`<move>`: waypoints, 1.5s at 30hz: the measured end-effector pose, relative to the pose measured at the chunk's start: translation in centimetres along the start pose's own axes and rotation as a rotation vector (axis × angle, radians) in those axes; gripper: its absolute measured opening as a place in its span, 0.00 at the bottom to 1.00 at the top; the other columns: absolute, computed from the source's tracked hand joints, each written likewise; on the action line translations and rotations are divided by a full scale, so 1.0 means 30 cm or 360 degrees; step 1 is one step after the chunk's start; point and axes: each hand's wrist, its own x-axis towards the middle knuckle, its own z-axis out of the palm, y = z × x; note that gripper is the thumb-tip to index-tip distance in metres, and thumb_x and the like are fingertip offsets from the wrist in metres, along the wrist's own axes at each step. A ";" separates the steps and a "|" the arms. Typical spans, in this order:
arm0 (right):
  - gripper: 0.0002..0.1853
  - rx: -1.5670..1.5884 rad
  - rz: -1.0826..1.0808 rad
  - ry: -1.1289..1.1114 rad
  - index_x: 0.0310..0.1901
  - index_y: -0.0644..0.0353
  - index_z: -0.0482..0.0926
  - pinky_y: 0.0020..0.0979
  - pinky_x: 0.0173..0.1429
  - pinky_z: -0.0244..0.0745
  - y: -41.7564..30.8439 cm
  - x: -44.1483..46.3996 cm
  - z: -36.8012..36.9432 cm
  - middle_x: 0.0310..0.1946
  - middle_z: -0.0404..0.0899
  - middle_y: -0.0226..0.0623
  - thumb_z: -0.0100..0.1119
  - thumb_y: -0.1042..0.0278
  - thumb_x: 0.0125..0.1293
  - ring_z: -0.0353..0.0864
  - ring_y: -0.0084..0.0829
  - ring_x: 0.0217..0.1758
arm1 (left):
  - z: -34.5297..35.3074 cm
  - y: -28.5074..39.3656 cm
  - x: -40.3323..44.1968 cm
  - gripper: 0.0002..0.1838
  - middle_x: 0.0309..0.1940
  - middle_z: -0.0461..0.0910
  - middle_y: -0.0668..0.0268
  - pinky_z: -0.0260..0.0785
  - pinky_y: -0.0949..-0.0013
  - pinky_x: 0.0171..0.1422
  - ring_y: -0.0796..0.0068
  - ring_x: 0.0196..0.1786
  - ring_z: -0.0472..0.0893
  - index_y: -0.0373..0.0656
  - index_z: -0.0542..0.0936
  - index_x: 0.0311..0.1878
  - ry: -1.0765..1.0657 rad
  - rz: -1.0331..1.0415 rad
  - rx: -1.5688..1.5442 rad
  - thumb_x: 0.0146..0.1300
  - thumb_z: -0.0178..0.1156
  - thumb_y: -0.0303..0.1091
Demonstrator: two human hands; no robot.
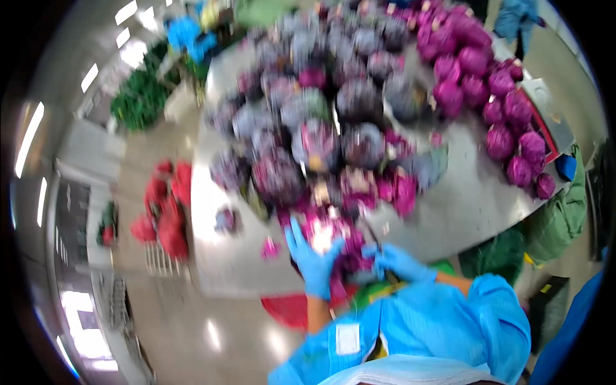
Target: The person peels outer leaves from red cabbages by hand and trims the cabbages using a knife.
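My left hand point(312, 258), in a blue glove, holds a red cabbage point(351, 239) at the near edge of the metal table. Its fingers are spread along the cabbage's left side, and the thumb lies by a pale cut patch. On the other side, my right hand point(399, 262), also gloved, is closed around what looks like a knife point(371, 232); its thin dark blade points toward the cabbage and is blurred. Loose purple leaves point(403, 192) lie just beyond the cabbage, partly under other heads.
Untrimmed dark cabbages point(314, 144) cover the middle of the table point(215, 256). Bright purple, peeled-looking heads point(475, 61) are heaped at the right, beside a white-and-red box point(545, 112). Red sacks point(170, 221) stand on the left floor. Another person's blue sleeve point(516, 19) shows at top right.
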 end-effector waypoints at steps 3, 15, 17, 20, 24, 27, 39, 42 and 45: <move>0.24 -0.0229 0.0136 0.0118 0.69 0.55 0.71 0.22 0.42 0.74 -0.089 -0.030 0.003 0.33 0.79 0.29 0.49 0.54 0.78 0.76 0.19 0.33 | 0.021 0.000 -0.043 0.68 0.75 0.53 0.43 0.48 0.53 0.80 0.48 0.77 0.55 0.34 0.49 0.78 0.0075 -0.0149 -0.0335 0.41 0.81 0.53; 0.33 -0.2098 -0.0699 0.0245 0.72 0.52 0.66 0.47 0.32 0.76 -0.238 0.247 0.055 0.29 0.83 0.49 0.43 0.39 0.75 0.83 0.48 0.30 | 0.025 -0.026 -0.080 0.68 0.76 0.50 0.46 0.46 0.57 0.81 0.53 0.78 0.53 0.33 0.48 0.77 0.0105 -0.0380 -0.0659 0.41 0.83 0.48; 0.33 -0.2171 -0.0735 0.0134 0.71 0.53 0.67 0.45 0.31 0.76 -0.249 0.286 0.062 0.28 0.82 0.48 0.43 0.39 0.75 0.83 0.47 0.29 | 0.027 -0.032 -0.066 0.69 0.76 0.50 0.46 0.47 0.57 0.81 0.53 0.77 0.54 0.32 0.46 0.78 0.0019 -0.0379 -0.0493 0.41 0.83 0.47; 0.32 -0.2289 -0.0776 0.0020 0.70 0.54 0.68 0.44 0.31 0.76 -0.234 0.351 0.047 0.29 0.82 0.44 0.45 0.40 0.74 0.83 0.45 0.29 | 0.036 -0.042 -0.043 0.68 0.73 0.54 0.46 0.50 0.57 0.79 0.52 0.75 0.57 0.32 0.49 0.77 -0.0024 -0.0381 -0.0434 0.40 0.83 0.47; 0.29 -0.2254 -0.0961 0.0101 0.65 0.52 0.74 0.41 0.31 0.77 -0.230 0.384 0.034 0.30 0.83 0.39 0.47 0.41 0.73 0.84 0.41 0.29 | 0.058 -0.039 -0.026 0.63 0.68 0.60 0.48 0.53 0.55 0.77 0.52 0.71 0.62 0.32 0.56 0.74 0.0042 -0.0348 -0.0425 0.39 0.83 0.48; 0.24 -0.2193 -0.0888 0.0320 0.61 0.48 0.79 0.39 0.31 0.78 -0.193 0.391 0.050 0.32 0.85 0.39 0.48 0.43 0.73 0.85 0.40 0.31 | 0.066 -0.033 -0.019 0.63 0.68 0.61 0.48 0.54 0.55 0.76 0.52 0.71 0.62 0.32 0.56 0.74 0.0059 -0.0330 -0.0349 0.39 0.83 0.50; 0.22 -0.1190 -0.0249 0.0420 0.45 0.64 0.83 0.32 0.34 0.74 -0.189 0.511 -0.026 0.26 0.81 0.29 0.72 0.51 0.61 0.79 0.23 0.29 | 0.061 -0.042 -0.081 0.61 0.73 0.58 0.46 0.47 0.51 0.79 0.49 0.75 0.57 0.33 0.56 0.74 0.0029 0.0026 -0.0389 0.43 0.80 0.54; 0.26 -0.0516 0.0201 0.0229 0.48 0.65 0.82 0.33 0.42 0.78 -0.200 0.487 0.003 0.31 0.85 0.36 0.72 0.50 0.60 0.84 0.33 0.35 | -0.017 -0.101 -0.085 0.60 0.74 0.56 0.48 0.45 0.54 0.81 0.53 0.77 0.55 0.34 0.55 0.75 -0.0104 -0.0085 -0.0628 0.45 0.79 0.50; 0.17 -0.0618 -0.0545 0.0354 0.41 0.64 0.81 0.30 0.37 0.75 -0.141 0.449 0.130 0.27 0.80 0.32 0.72 0.59 0.60 0.75 0.20 0.32 | -0.072 -0.155 -0.132 0.57 0.76 0.54 0.50 0.48 0.56 0.80 0.57 0.77 0.56 0.34 0.55 0.76 0.0079 -0.0261 -0.0858 0.49 0.78 0.42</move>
